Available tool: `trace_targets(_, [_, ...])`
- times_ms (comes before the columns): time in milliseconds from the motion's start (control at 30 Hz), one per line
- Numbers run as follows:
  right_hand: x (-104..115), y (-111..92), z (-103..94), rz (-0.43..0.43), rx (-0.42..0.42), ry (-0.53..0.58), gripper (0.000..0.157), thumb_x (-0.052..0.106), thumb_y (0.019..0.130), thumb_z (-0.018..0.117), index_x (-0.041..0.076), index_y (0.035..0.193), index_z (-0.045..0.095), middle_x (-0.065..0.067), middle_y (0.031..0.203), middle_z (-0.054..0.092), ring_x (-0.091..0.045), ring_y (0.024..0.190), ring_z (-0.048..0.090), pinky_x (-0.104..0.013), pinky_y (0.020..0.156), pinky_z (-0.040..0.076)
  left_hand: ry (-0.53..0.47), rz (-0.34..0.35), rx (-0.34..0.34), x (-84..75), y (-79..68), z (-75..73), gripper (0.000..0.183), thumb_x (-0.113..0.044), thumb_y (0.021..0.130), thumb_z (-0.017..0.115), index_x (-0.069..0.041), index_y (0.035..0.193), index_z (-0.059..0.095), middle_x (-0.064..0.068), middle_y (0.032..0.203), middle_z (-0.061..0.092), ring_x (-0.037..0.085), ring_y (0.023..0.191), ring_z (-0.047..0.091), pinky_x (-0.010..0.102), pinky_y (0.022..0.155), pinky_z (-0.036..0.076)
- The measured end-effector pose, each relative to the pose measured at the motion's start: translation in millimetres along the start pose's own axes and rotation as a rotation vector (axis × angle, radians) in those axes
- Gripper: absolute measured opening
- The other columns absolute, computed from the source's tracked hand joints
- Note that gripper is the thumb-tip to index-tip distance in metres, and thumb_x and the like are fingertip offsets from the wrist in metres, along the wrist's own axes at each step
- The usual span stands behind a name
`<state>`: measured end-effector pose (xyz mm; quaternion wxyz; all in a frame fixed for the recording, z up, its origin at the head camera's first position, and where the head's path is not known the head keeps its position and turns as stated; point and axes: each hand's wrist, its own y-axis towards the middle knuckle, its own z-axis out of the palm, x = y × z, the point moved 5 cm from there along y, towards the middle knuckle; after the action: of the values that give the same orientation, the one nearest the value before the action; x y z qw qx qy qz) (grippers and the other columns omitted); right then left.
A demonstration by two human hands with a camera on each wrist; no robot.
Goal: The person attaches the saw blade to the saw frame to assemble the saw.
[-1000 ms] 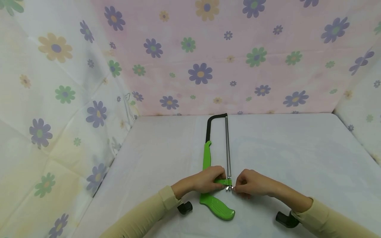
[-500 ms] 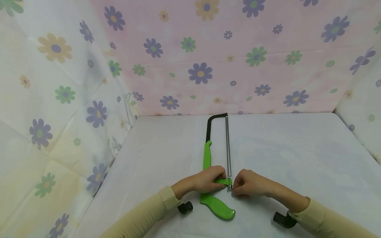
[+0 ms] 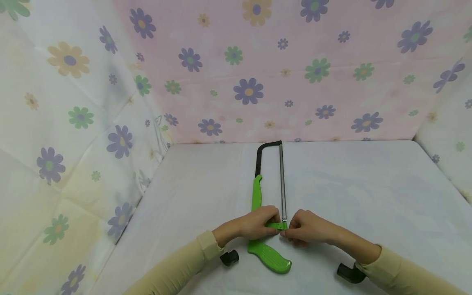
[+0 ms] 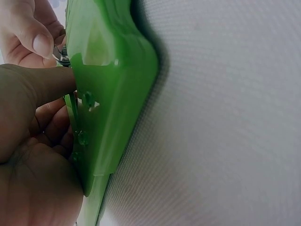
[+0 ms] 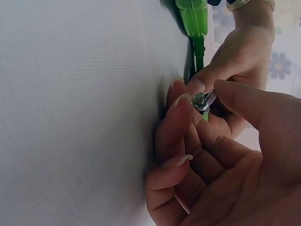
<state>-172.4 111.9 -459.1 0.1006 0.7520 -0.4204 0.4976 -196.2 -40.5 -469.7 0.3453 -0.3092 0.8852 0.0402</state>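
Observation:
A hacksaw [image 3: 257, 192] with a green handle and black front frame lies flat on the white-covered table, its grey blade [image 3: 282, 180] on the right side. My left hand [image 3: 259, 222] grips the green body, thumb and fingers around the short arm at the blade's near end. At that end a metal wing nut [image 5: 210, 97] sits on a threaded bolt [image 5: 200, 100]. My right hand [image 3: 311, 226] pinches the wing nut between thumb and curled fingers. In the head view these fingers hide the nut. The left wrist view shows the green handle [image 4: 108, 94] close up.
The table [image 3: 368, 196] ends at a pink flowered cloth [image 3: 280, 61] behind. White flowered cloth [image 3: 73, 164] hangs at the left side. Dark wrist devices, one under the left sleeve [image 3: 229, 257] and one under the right [image 3: 350, 273], sit just above the table.
My right hand has shifted slightly left, and its fingers now cover the wing nut that showed earlier. The nut's wings changed angle between the earlier frames. My left hand and the hacksaw stay put.

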Motion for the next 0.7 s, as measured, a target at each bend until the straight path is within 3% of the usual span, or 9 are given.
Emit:
trace_targets(267, [-2.3,-3.1,-4.7,-0.007,-0.006,-0.046,0.029,0.028,0.094,0.071,0.01,0.073,0.074,-0.001,0.06,0.064,-0.01,0.053,0.052,-0.025,0.05,0.04,0.004,-0.006,-0.005,0.9,-0.5,0.3,0.013,-0.015,0.098,0.071,-0.014,0.1,0.058,-0.01,0.094,0.053,0.004,0.083,0.045,0.018,0.073,0.04])
trace_targets(467, [-6.7,-4.7,-7.7,-0.03,-0.008,-0.041,0.019,0.019,0.092,0.073,0.009,0.077,0.072,0.002,0.055,0.055,-0.009,0.051,0.048,-0.025,0.05,0.039,0.011,-0.01,-0.002,1.3,-0.3,0.7,0.012,-0.015,0.098,0.071,-0.014,0.1,0.059,-0.01,0.093,0.052,0.004,0.082,0.045,0.017,0.072,0.039])
trace_targets(700, [-5.0,-4.4,-4.8,-0.04,-0.009,-0.022,0.019,0.015,0.093,0.072,0.007,0.076,0.069,0.003,0.057,0.054,-0.009,0.052,0.046,-0.024,0.051,0.038,0.02,0.003,-0.004,0.9,0.2,0.6,0.012,-0.015,0.098,0.071,-0.014,0.1,0.059,-0.01,0.092,0.052,0.004,0.082,0.045,0.017,0.073,0.039])
